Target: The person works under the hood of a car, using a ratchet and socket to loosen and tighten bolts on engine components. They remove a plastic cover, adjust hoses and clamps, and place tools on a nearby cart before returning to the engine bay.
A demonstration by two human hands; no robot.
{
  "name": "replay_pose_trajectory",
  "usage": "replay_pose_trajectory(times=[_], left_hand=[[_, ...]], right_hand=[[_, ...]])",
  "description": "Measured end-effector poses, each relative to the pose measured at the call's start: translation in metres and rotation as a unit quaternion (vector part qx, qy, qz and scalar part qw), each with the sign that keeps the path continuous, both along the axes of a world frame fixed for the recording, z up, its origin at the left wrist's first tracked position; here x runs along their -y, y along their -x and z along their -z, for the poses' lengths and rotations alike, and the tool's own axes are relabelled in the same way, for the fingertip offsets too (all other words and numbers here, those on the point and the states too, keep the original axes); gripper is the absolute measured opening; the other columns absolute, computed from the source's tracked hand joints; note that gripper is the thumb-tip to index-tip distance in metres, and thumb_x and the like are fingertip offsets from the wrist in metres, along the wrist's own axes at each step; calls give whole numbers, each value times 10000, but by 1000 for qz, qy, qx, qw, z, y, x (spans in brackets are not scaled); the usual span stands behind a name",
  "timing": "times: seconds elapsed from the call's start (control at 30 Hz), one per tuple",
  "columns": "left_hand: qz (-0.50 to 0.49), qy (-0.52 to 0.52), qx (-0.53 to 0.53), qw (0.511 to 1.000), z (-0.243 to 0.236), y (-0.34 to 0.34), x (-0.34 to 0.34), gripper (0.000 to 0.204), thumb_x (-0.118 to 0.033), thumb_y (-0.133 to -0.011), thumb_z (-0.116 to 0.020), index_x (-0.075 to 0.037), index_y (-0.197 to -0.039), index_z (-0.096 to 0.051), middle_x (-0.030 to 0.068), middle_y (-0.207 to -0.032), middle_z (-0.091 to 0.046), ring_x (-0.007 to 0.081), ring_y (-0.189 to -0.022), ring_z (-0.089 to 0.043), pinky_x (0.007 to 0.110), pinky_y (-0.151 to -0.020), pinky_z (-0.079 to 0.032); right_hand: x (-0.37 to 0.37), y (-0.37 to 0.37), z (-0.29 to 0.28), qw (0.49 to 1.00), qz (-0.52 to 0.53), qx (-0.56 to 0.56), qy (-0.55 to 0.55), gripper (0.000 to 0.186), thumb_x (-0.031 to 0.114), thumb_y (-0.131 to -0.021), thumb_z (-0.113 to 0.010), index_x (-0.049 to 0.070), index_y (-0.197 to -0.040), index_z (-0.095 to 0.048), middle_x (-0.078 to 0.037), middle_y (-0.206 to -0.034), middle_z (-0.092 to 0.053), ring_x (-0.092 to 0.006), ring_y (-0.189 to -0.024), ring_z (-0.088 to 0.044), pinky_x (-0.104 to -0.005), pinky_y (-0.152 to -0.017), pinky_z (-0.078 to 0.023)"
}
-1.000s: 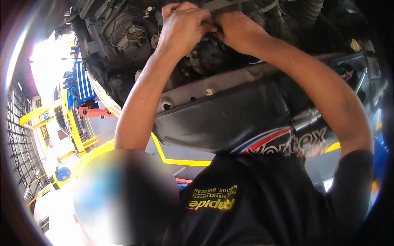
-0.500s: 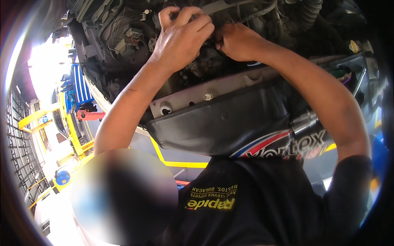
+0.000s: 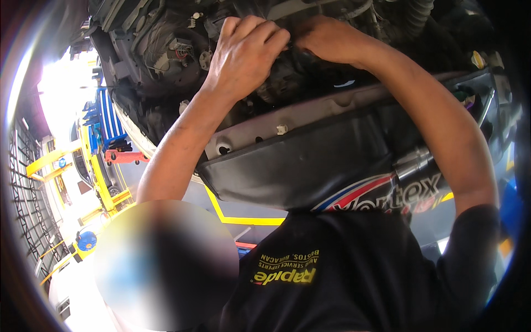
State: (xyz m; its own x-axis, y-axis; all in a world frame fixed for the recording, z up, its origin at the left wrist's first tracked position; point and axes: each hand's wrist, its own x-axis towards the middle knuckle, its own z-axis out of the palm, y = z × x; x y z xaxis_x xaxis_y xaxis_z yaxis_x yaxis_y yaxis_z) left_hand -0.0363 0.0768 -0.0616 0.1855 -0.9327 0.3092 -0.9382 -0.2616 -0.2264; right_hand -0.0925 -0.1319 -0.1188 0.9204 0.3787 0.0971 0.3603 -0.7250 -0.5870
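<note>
Both my hands are over the open engine bay of a vehicle, deep among dark engine parts. My left hand (image 3: 249, 50) is closed, back upward, with its fingers bent down; the fingertips and whatever they grip are hidden. Just to its right, my right hand (image 3: 329, 40) is curled inward with its fingers closed in the shadow, and I cannot make out what it holds. A small gap separates the two hands. A metal front crossmember (image 3: 251, 133) with holes and a pale clip (image 3: 282, 129) runs below them.
A black fender cover (image 3: 298, 171) with a red, white and blue stripe hangs over the vehicle's front. Exposed wiring (image 3: 180, 50) sits left of my hands, and a ribbed hose (image 3: 418, 19) at upper right. Yellow lift parts (image 3: 97, 171) and a red jack (image 3: 124, 157) stand at left.
My left hand's raised fingers have bent down, the hand staying in about the same place. The right hand has shifted slightly up and turned, uncovering a light blue spot below it.
</note>
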Motion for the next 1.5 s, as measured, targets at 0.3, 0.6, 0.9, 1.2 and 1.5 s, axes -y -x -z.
replay_pose_trajectory(times=[0.3, 0.6, 0.9, 1.2, 1.5], left_hand=[[21, -56, -20, 998, 0, -21, 15, 209, -139, -820, -717, -119, -1023, -673, 17, -1075, -664, 241, -1109, -601, 472, -990, -385], [-40, -49, -124, 990, -15, -26, 19, 166, -289, -856, -724, -154, -952, -715, -5, -1184, -641, 252, -1187, -572, 475, -1052, -361], [-105, 111, -167, 974, 0, -4, 5, 222, -281, -833, -755, -124, -986, -720, 41, -1080, -677, 289, -1063, -617, 424, -911, -469], [-260, 524, -740, 333, 19, 123, 53, 349, -213, -1022, -571, 50, -1252, -574, 150, -1181, -646, 245, -1011, -662, 385, -873, -555], [-246, 637, -723, 100, 33, 124, 71, 281, -203, -1060, -487, 29, -1193, -574, 140, -1096, -635, 239, -943, -653, 396, -864, -566]], right_hand=[[-12, -4, -1, 937, 113, -209, -255, 197, 191, -988, -569, 32, -1075, -648, -77, -923, -710, -172, -802, -714, -313, -680, -574], [-6, 2, -8, 928, 132, -192, -291, 256, 189, -923, -689, -1, -1093, -662, -79, -882, -703, -152, -760, -689, -305, -675, -558], [-10, 2, -10, 964, 92, -109, -223, 403, 319, -897, -714, 65, -1210, -708, -137, -943, -735, -249, -884, -713, -374, -833, -552], [3, -23, -12, 982, -15, -98, -163, 185, 227, -942, -667, 45, -973, -665, -17, -863, -692, -124, -850, -646, -306, -748, -500], [8, -27, -23, 960, -44, -213, -176, 180, 243, -951, -675, 69, -994, -653, 14, -891, -666, -121, -823, -622, -299, -707, -498]])
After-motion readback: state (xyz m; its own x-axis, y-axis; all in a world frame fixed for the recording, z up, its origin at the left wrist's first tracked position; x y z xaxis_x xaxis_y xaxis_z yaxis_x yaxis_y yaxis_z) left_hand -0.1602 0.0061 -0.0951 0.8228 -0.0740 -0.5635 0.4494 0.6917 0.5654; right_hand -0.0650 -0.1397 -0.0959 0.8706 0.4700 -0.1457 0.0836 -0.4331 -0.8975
